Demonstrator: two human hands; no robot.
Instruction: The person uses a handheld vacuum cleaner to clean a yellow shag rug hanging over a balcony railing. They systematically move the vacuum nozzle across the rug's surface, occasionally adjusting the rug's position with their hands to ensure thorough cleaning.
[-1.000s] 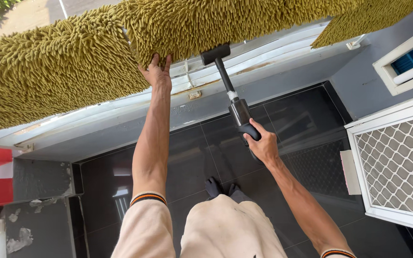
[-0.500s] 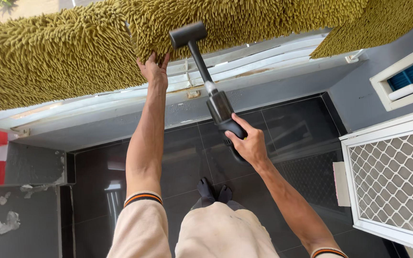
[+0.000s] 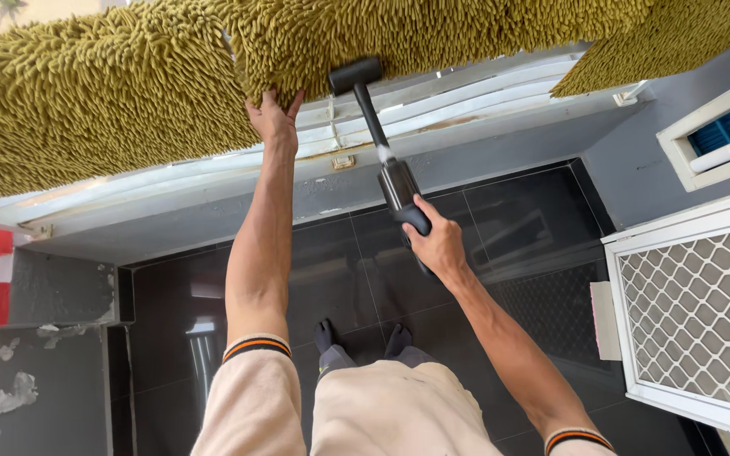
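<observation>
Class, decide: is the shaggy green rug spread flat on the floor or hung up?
Hung up: the rug drapes over the white railing, above the dark tiled floor.

shaggy rug [image 3: 103, 93] blocking ahead, dark floor [image 3: 517, 211] open below
</observation>
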